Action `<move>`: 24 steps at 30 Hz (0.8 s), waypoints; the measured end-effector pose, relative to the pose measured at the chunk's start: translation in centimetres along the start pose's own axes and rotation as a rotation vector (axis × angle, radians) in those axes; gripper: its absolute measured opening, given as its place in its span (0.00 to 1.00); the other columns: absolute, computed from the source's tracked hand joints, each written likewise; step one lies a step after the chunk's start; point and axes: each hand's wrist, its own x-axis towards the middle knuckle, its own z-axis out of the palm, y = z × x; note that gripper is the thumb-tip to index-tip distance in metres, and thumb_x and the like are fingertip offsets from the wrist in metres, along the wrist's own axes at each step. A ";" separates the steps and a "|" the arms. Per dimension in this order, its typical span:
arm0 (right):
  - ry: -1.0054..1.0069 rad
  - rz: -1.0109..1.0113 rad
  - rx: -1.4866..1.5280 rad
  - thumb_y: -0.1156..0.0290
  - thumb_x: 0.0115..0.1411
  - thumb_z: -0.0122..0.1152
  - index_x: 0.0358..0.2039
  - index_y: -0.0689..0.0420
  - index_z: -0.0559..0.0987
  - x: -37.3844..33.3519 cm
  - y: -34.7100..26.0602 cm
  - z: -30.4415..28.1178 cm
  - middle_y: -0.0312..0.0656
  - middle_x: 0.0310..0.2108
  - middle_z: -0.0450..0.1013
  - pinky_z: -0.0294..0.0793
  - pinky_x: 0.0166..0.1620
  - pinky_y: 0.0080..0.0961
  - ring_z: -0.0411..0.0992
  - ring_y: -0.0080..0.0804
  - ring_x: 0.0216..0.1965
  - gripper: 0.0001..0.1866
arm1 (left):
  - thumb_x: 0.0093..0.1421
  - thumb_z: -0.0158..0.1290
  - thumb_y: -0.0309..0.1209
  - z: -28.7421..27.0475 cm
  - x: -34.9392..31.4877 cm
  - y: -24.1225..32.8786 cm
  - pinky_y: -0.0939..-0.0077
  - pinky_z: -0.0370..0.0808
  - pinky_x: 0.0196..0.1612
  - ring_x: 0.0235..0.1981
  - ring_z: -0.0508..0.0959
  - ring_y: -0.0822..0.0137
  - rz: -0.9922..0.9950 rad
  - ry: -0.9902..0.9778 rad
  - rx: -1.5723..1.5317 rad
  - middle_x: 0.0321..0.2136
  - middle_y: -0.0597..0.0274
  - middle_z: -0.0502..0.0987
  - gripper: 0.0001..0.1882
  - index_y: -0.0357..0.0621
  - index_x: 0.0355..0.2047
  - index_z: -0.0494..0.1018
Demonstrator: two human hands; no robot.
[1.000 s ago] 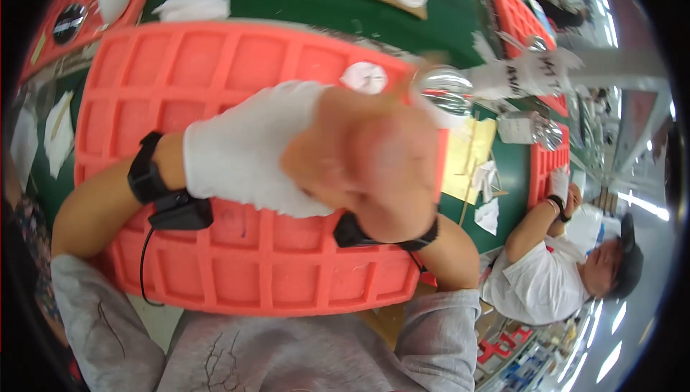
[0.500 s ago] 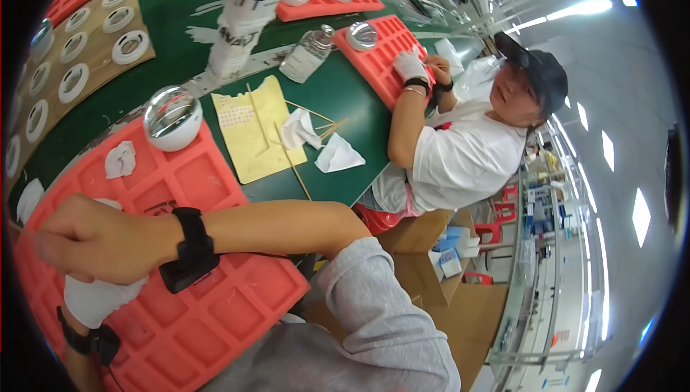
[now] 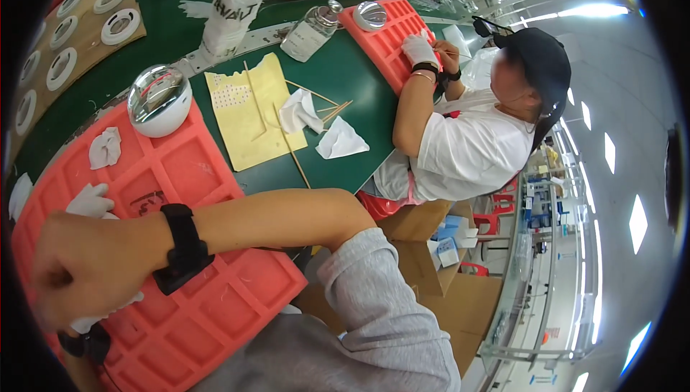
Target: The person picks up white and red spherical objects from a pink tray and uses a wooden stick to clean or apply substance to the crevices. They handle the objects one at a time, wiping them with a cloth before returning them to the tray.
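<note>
over tray (image 3: 188, 164), bare hand (image 3: 93, 259), gloved hand (image 3: 90, 201)

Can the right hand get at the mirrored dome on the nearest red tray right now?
Probably yes: the mirrored dome sits uncovered at a far corner of the red tray, and the right hand could likely pass beside the gloved left hand. Can't tell if its grip is free.

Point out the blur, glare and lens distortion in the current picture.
In the head view, the right hand looks softly blurred, mostly at its fingers; in the head view, ceiling lights glare white, and the mirrored top of the dome carries bright reflections; also in the head view, the red tray's outer edge bows near the left rim, and the corners go black.
</note>
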 end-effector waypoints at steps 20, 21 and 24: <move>-0.092 0.090 0.164 0.67 0.75 0.50 0.21 0.63 0.68 -0.5 -2.1 -0.5 0.41 0.15 0.61 0.57 0.23 0.30 0.58 0.33 0.16 0.23 | 0.69 0.52 0.42 1.6 2.1 7.8 0.80 0.62 0.28 0.24 0.66 0.79 -1.586 -0.069 1.182 0.23 0.74 0.66 0.17 0.45 0.28 0.69; -0.104 0.112 0.165 0.67 0.75 0.49 0.21 0.63 0.68 -0.4 -2.3 -0.6 0.41 0.15 0.60 0.57 0.23 0.30 0.58 0.33 0.16 0.23 | 0.70 0.51 0.42 1.5 1.9 8.3 0.81 0.61 0.27 0.24 0.66 0.80 -1.655 -0.079 1.257 0.23 0.74 0.65 0.17 0.45 0.27 0.68; -0.147 0.171 0.179 0.67 0.76 0.49 0.22 0.64 0.68 0.0 -2.8 -0.8 0.42 0.16 0.60 0.57 0.23 0.31 0.58 0.34 0.17 0.23 | 0.74 0.48 0.44 1.8 2.7 7.5 0.82 0.59 0.27 0.24 0.64 0.82 -1.873 -0.114 1.481 0.22 0.76 0.63 0.20 0.46 0.27 0.67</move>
